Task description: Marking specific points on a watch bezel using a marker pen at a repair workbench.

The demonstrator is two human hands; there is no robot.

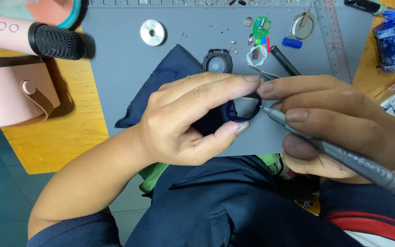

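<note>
Left hand (184, 123) pinches dark ring-shaped watch bezel (242, 110); right hand (339, 123) grips grey screwdriver (339, 153).

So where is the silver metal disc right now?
The silver disc lies on the grey mat at upper left in the head view, just right of the black microphone head.

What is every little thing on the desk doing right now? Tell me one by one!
left hand: pinching the dark ring
dark ring: held up between fingers, above the mat
right hand: gripping the grey tool
grey tool: tip touching the ring
watch case: lying flat on the mat
blue cloth: spread out, one corner folded
silver disc: lying flat
tweezers: lying unused
green circuit part: lying loose
</note>
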